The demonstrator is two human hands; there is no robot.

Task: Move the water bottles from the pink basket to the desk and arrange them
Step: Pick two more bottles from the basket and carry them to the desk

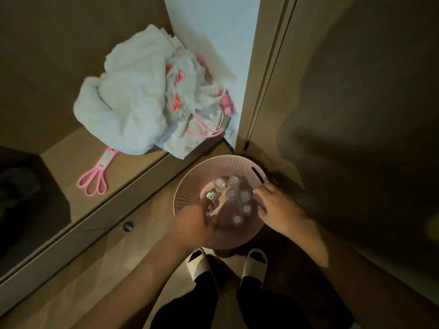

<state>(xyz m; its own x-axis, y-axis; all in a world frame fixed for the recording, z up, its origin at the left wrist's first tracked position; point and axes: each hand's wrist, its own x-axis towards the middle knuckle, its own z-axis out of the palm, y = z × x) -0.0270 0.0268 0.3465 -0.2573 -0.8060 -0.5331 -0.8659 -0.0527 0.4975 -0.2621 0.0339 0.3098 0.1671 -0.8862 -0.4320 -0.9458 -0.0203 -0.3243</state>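
A round pink basket [190, 184] stands on the floor in front of my feet. Several clear water bottles [234, 193] stand upright in it, seen from above by their caps. One bottle at the left has a green cap [210, 195]. My left hand [202, 222] reaches into the basket's left side, and its fingers close around the green-capped bottle just below the cap. My right hand [278, 207] rests at the basket's right rim with its fingers spread, near the handle slot. The desk [71, 148] runs along the left, above the basket.
On the desk lie a crumpled white cloth [123, 100], plastic bags with red print [187, 103] and a pink looped tool [95, 179]. A drawer knob [128, 226] sticks out of the desk front. A door frame [261, 91] rises behind the basket. My slippered feet [199, 262] stand close.
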